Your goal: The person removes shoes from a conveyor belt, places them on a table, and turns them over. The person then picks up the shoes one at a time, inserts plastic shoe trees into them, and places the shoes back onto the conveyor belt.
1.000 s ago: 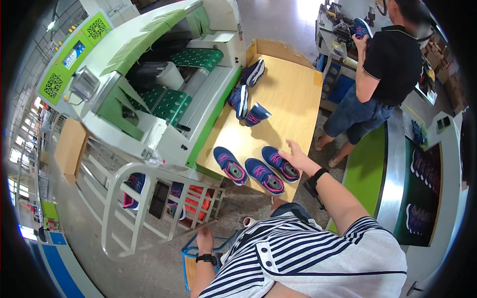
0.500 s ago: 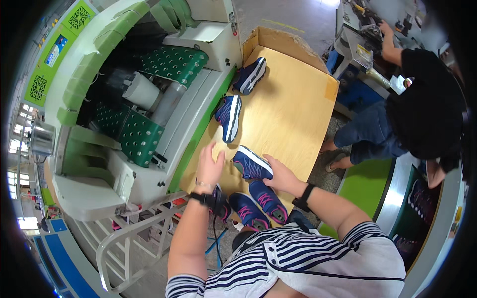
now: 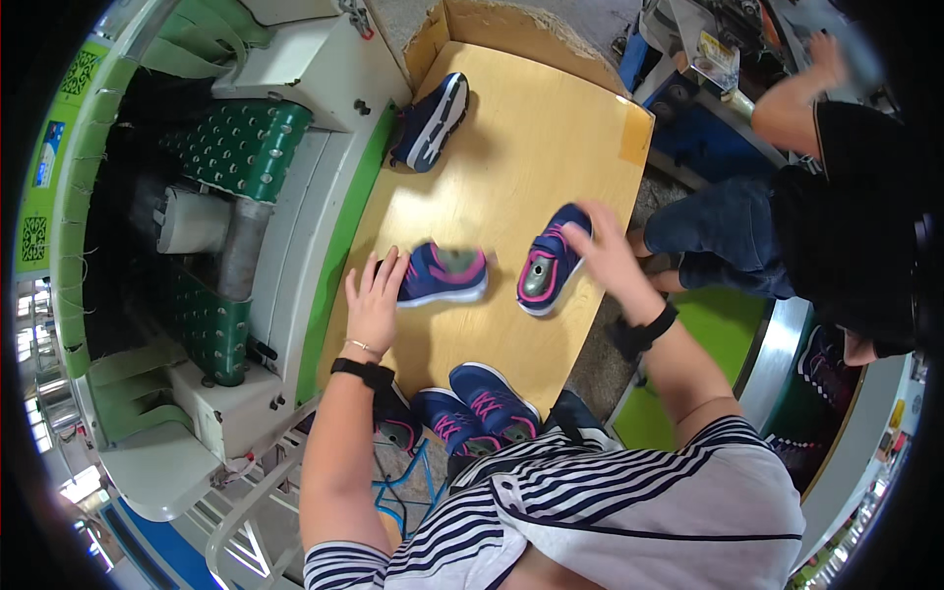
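A navy sneaker with pink trim [image 3: 442, 285] lies on the wooden tabletop [image 3: 511, 128], its heel end smeared by motion. My left hand [image 3: 372, 300] is at its toe end, fingers stretched and apart, touching it. Right of it, my right hand [image 3: 608, 258] grips the toe end of a second navy sneaker [image 3: 543, 265], whose opening shows a grey-green insert. A third sneaker [image 3: 433, 120] lies on its side at the far left of the tabletop. Two more sneakers with pink laces [image 3: 492, 401] sit side by side at the near edge.
A machine with green perforated belts [image 3: 241, 147] stands along the left. Brown cardboard [image 3: 531, 34] borders the far edge. Another dark shoe [image 3: 395, 418] is below my left wrist. A person in black [image 3: 855, 197] stands at the right, beside a conveyor holding shoes [image 3: 821, 369].
Both middle sneakers have been turned: the left one from its side, the right one moved rightward with its opening now toward me. My left hand has reached the left sneaker. The view has shifted.
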Demonstrator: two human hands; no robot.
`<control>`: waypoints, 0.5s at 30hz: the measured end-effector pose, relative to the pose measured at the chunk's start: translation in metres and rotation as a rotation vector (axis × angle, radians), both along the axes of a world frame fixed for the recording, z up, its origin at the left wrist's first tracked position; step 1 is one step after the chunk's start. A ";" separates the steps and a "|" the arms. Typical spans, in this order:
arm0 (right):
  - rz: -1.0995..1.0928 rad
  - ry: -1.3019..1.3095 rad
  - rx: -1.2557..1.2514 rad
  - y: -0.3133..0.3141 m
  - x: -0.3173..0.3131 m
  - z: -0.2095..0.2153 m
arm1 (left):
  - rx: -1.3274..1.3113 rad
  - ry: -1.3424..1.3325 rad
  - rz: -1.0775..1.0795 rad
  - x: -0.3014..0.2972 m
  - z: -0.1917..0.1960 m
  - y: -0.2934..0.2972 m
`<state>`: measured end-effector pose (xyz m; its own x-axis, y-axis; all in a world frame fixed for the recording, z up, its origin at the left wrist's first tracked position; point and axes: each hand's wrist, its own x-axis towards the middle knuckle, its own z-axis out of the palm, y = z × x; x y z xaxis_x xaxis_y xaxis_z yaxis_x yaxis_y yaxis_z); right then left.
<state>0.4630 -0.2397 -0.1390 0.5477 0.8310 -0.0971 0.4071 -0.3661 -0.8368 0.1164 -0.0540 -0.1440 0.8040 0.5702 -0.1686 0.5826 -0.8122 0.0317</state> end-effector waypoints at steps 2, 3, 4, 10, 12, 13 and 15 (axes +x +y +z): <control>0.073 -0.119 -0.071 -0.015 -0.047 -0.015 | 0.038 0.127 0.001 -0.012 0.007 -0.009; 0.002 -0.074 -0.016 -0.020 -0.071 -0.022 | 0.039 0.130 0.009 -0.019 0.003 -0.016; -0.063 -0.025 0.043 -0.021 -0.089 -0.029 | -0.203 -0.012 0.200 -0.030 -0.007 -0.022; -0.213 -0.135 0.001 -0.011 -0.101 -0.047 | -1.368 -0.738 1.283 0.053 0.025 -0.100; -0.094 -0.062 0.075 -0.003 -0.116 -0.041 | -0.555 -0.736 1.061 0.046 -0.056 -0.122; -0.062 -0.077 0.117 -0.015 -0.111 -0.046 | -0.559 -0.828 1.097 0.065 -0.048 -0.130; -0.010 0.046 0.102 -0.038 -0.117 -0.039 | -0.682 -0.877 1.087 0.063 -0.046 -0.124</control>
